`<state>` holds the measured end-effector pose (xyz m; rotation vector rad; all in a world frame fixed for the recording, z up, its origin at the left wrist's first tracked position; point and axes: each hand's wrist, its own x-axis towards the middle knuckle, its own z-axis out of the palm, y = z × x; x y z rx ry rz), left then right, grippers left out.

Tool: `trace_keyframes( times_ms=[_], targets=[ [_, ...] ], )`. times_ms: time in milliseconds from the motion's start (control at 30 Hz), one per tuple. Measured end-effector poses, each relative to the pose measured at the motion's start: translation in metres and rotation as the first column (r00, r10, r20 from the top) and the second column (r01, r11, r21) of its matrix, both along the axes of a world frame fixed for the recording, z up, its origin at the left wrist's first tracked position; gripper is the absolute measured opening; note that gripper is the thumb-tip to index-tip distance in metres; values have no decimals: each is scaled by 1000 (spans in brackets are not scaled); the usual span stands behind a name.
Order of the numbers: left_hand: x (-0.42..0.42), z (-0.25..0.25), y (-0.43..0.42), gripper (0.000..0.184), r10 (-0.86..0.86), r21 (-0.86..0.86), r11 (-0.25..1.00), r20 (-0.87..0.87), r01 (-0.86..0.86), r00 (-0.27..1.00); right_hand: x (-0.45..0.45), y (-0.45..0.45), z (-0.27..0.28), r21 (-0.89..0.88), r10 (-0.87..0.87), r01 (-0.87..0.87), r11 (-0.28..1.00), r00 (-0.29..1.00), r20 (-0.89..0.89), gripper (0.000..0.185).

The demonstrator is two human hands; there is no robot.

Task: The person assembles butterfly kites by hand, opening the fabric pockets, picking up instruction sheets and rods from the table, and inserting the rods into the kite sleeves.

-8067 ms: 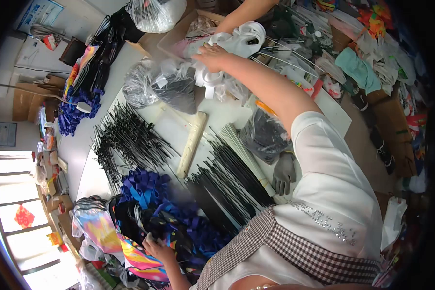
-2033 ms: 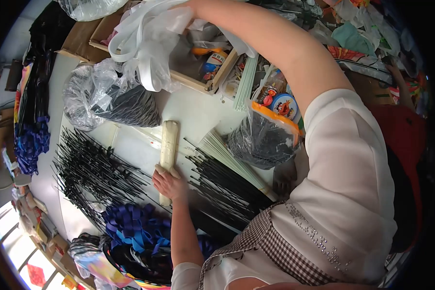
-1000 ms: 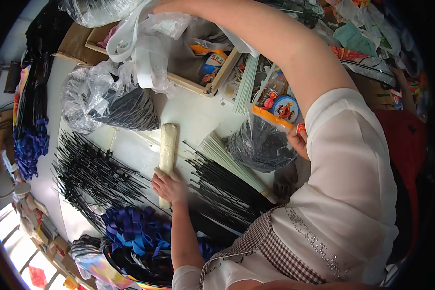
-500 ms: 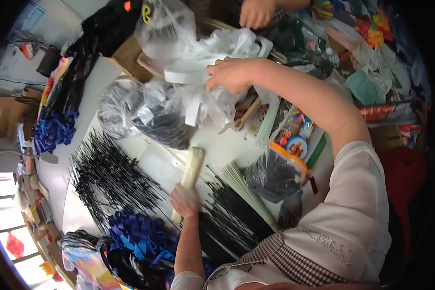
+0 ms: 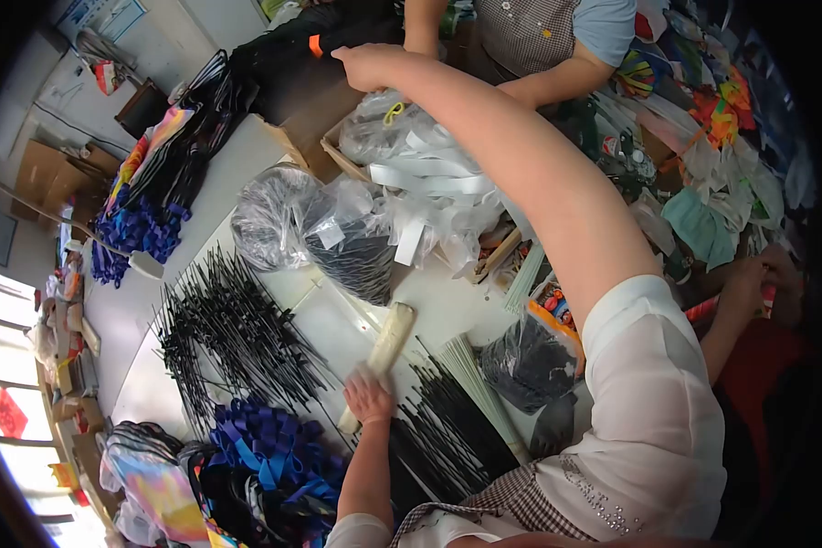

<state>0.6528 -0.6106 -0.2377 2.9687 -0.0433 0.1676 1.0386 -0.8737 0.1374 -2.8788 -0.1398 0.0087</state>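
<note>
My left hand lies over the lower part of a pale wooden bar, its fingers bent around the edge. My right hand is stretched far across the table with its fingers closed at dark black fabric; their tips are partly hidden. An orange tag shows beside that hand. To the left of the bar lies a heap of thin black rods. More black rods and a bundle of pale thin rods are to its right.
Plastic bags of black material and white strapping stand mid-table. Blue webbing lies near my left arm. At the far side is a co-worker in a checked apron; another person's hand shows at right.
My right hand has moved from above the white strapping to the black fabric farther away and left. My left hand stays on the wooden bar. The view has shifted, showing more of the co-worker.
</note>
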Motion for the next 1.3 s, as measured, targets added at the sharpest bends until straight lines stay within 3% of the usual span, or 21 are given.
trace_keyframes(
  times_ms=[167, 267, 333, 367, 433, 500, 567, 667, 833, 1067, 1200, 1300],
  targets=[
    [-1, 1, 1, 54, 1, 11, 1000, 24, -2, 1000, 4, 5, -3, 45, -16, 14, 999, 998, 60, 62],
    [-1, 4, 0, 50, 7, 0, 1000, 75, -7, 997, 0, 4, -29, 1, 41, -43, 999, 963, 268, 56],
    [-1, 4, 0, 51, 3, -2, 1000, 76, -3, 997, -38, 4, -44, -22, 218, -217, 976, 960, 178, 42],
    [0, 5, 0, 51, 1, -3, 1000, 78, -1, 997, -65, 2, -53, 48, 269, -274, 961, 959, 90, 35],
    [1, 3, -2, 51, 0, 3, 1000, 89, 0, 996, -120, 1, -70, -40, 302, -301, 953, 953, 25, 27],
    [-1, 1, 0, 52, -3, 30, 1000, 99, 0, 995, -156, -13, -102, 47, 326, -324, 945, 945, -41, 21],
    [-1, 3, -1, 52, 0, 25, 1000, 96, -2, 995, -183, -30, -143, 51, 320, -321, 946, 947, 27, 18],
    [0, 7, 0, 53, -1, 25, 1000, 89, -1, 996, -216, -44, -157, 150, 332, -335, 930, 942, 47, 14],
    [-1, 8, -3, 53, 3, 25, 1000, 58, -5, 998, -248, -47, -133, 169, 332, -343, 924, 939, 89, 11],
    [0, 8, -1, 52, -10, 14, 1000, 100, 8, 995, -264, -41, -113, 199, 348, -417, 887, 886, 306, 10],
    [0, 10, -1, 52, -35, 11, 999, 131, 34, 991, -274, -41, -105, 208, 358, -431, 878, 880, 313, 10],
    [-1, 9, -1, 56, 9, -29, 1000, -31, -10, 999, -287, -41, -110, 240, 369, -444, 863, 880, 300, 10]
  ],
)
